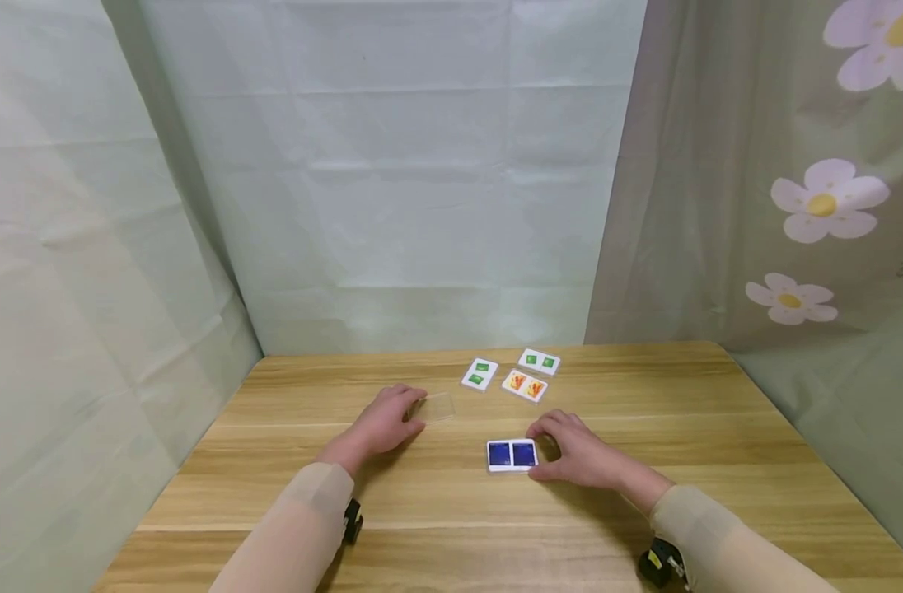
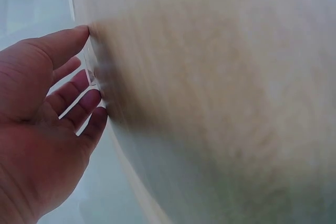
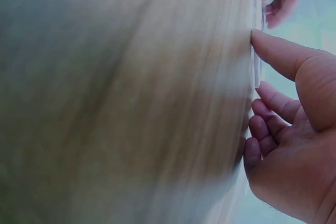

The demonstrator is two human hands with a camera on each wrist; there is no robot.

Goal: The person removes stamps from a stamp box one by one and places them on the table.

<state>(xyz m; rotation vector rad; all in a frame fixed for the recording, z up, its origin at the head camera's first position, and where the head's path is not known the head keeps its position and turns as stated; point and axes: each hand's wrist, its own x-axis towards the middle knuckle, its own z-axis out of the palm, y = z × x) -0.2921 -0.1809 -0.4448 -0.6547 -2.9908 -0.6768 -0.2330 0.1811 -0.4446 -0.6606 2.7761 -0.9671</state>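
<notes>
Near the middle of the table, my left hand [image 1: 385, 420] holds the left end of a clear, flat plastic piece [image 1: 440, 406], with thumb on the near edge and fingers on the far one. To its right, my right hand [image 1: 581, 451] grips the right end of a flat clear case with two dark blue pictures on white [image 1: 512, 466]. Its thumb is at the near corner and its fingers at the far corner. From the side, the left wrist view shows the left fingertips [image 2: 90, 98] low at the tabletop. The right fingertips [image 3: 262, 106] are likewise low in the right wrist view.
Farther back on the wooden table [image 1: 644, 395] lie two cards with green pictures, one on the left [image 1: 479, 374] and one on the right [image 1: 539, 362]. An orange-pictured card [image 1: 525, 385] lies close to the right one. Cloth curtains [image 1: 422, 206] stand behind and at the sides.
</notes>
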